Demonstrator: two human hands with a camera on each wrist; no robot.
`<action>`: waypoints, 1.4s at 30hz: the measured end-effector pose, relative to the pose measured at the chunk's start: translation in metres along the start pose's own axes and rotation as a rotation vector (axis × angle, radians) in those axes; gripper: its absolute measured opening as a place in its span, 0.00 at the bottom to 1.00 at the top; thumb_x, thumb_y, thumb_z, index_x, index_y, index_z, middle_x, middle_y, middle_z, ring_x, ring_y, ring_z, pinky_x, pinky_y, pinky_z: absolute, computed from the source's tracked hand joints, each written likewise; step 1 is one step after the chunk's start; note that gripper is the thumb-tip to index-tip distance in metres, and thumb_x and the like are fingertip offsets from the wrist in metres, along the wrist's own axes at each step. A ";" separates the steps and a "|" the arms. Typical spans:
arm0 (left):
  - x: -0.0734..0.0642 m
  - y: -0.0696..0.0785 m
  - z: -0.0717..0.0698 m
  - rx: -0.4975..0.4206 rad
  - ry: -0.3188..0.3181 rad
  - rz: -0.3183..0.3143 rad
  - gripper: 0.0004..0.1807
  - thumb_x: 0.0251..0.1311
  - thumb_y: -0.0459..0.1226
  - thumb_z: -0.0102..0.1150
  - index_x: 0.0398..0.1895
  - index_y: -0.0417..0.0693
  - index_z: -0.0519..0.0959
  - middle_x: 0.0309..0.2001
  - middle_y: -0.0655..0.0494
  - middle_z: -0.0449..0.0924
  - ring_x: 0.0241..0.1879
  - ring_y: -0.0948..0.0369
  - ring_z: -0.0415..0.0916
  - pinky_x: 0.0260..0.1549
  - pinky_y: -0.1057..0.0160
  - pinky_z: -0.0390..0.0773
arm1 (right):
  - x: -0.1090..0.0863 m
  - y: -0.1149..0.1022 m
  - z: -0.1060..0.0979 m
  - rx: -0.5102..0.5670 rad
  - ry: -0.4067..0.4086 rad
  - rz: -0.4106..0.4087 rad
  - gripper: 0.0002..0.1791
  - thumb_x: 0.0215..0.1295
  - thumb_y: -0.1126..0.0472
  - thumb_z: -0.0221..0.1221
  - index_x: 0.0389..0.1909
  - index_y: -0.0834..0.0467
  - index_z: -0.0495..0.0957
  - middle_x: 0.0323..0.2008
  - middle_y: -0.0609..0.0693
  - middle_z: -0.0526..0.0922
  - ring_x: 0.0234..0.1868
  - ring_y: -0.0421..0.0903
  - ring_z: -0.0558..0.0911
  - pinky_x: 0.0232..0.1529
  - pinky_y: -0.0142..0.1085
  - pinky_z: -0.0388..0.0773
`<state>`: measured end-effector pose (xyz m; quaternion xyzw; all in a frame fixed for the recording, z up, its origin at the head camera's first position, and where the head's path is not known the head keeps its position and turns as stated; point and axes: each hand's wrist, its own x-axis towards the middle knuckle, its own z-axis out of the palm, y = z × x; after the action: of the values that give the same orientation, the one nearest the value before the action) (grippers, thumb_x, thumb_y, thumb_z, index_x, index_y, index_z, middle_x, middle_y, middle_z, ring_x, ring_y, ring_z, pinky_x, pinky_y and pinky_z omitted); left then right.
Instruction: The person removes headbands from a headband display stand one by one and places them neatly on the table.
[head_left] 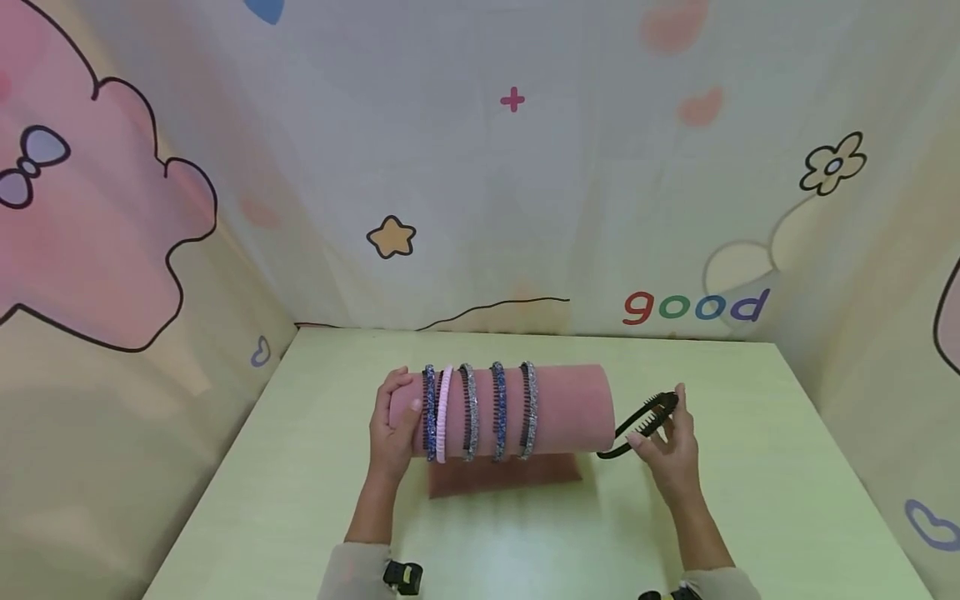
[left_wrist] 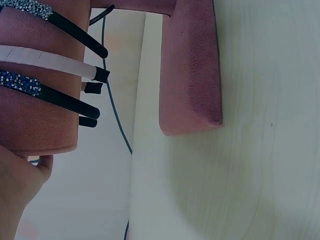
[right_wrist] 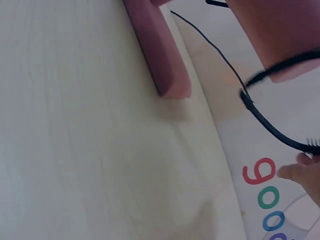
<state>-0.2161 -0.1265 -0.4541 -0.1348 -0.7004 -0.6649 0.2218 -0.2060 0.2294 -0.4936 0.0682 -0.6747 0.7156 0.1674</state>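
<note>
A pink padded cylinder (head_left: 566,408) lies level on its stand, whose flat base (head_left: 502,477) rests on the table. Several headbands sit around its left and middle part: a blue glittery one (head_left: 430,412), a light pink one (head_left: 443,414), a silver one (head_left: 470,412) and others. My left hand (head_left: 392,433) grips the cylinder's left end, with the thumb on the front. Beside the right end, my right hand (head_left: 675,458) pinches a black toothed headband (head_left: 662,402). Its open tips (right_wrist: 246,100) point toward the cylinder, close to its end.
The pale table (head_left: 285,500) reaches back to a printed curtain (head_left: 525,183) with stars, hearts and the word "good". Similar curtains (head_left: 112,417) hang at both sides. Black bands are strapped near both wrists.
</note>
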 end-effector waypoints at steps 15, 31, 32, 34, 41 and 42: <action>0.000 -0.027 -0.004 0.002 -0.001 0.009 0.17 0.57 0.36 0.45 0.51 0.45 0.63 0.60 0.50 0.56 0.58 0.57 0.52 0.52 0.50 0.55 | 0.003 0.020 0.019 0.028 0.493 -0.153 0.39 0.47 0.67 0.57 0.62 0.56 0.52 0.50 0.53 0.54 0.46 0.46 0.64 0.38 0.23 0.68; 0.001 -0.028 -0.005 0.002 0.003 -0.007 0.17 0.58 0.39 0.46 0.51 0.48 0.63 0.60 0.51 0.55 0.58 0.58 0.53 0.51 0.49 0.56 | 0.033 0.050 0.016 -0.479 0.688 0.152 0.52 0.33 0.39 0.65 0.62 0.50 0.54 0.50 0.50 0.56 0.53 0.46 0.51 0.50 0.45 0.50; 0.000 -0.028 -0.004 0.000 0.002 -0.009 0.17 0.58 0.39 0.46 0.51 0.48 0.63 0.60 0.52 0.55 0.58 0.58 0.53 0.51 0.49 0.57 | 0.035 0.052 0.014 -0.528 0.687 0.178 0.54 0.31 0.37 0.64 0.63 0.49 0.53 0.50 0.50 0.55 0.53 0.47 0.51 0.50 0.47 0.49; -0.001 -0.027 -0.004 -0.004 0.000 -0.011 0.17 0.58 0.38 0.46 0.51 0.48 0.63 0.60 0.54 0.56 0.58 0.58 0.53 0.50 0.49 0.58 | 0.039 0.056 0.011 -0.613 0.675 0.229 0.56 0.30 0.32 0.62 0.63 0.50 0.52 0.52 0.52 0.55 0.54 0.49 0.51 0.50 0.50 0.48; 0.001 -0.027 -0.004 0.009 -0.001 0.002 0.17 0.58 0.37 0.46 0.51 0.47 0.63 0.59 0.59 0.57 0.58 0.58 0.53 0.52 0.50 0.55 | 0.056 0.067 0.005 -0.808 0.589 0.388 0.62 0.26 0.24 0.54 0.65 0.51 0.46 0.56 0.57 0.50 0.56 0.54 0.47 0.48 0.55 0.46; 0.001 -0.027 -0.004 0.012 -0.001 0.001 0.17 0.58 0.37 0.47 0.51 0.47 0.63 0.59 0.59 0.57 0.59 0.58 0.52 0.52 0.50 0.55 | 0.058 0.067 0.005 -0.824 0.577 0.405 0.62 0.27 0.23 0.53 0.65 0.52 0.46 0.57 0.57 0.50 0.56 0.55 0.47 0.48 0.55 0.46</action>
<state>-0.2293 -0.1330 -0.4768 -0.1342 -0.7045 -0.6605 0.2223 -0.2835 0.2312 -0.5379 -0.3336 -0.8259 0.3992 0.2174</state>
